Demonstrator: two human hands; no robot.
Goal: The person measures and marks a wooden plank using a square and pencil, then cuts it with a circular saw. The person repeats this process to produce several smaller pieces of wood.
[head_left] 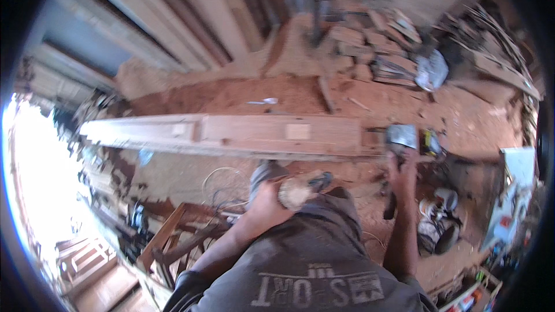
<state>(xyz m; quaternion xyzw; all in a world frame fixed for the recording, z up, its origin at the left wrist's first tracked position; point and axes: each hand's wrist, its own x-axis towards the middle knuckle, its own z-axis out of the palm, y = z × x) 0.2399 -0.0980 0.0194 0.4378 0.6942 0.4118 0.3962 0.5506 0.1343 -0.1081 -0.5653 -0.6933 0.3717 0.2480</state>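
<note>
My left hand (270, 201) is closed on a round, pale beige thing (296, 193) with a dark blue-green end, held in front of my body. What kind of thing it is does not show clearly. At the right end of the work beam, my right hand (403, 164) reaches to the near edge of a grey, block-shaped thing (403, 134). Blur hides whether its fingers grip it. Beyond both hands lies a long wooden beam (248, 134) with pale square patches (298, 132) on its upper face.
Yellow and black items (432, 141) lie right of the grey thing. Nearer stand a pale and dark tool or machine part (439, 228) and, at left, a wooden frame (167, 234) by a looped cable (222, 182). Stacked wood pieces (370, 46) and leaning boards (156, 11) stand behind.
</note>
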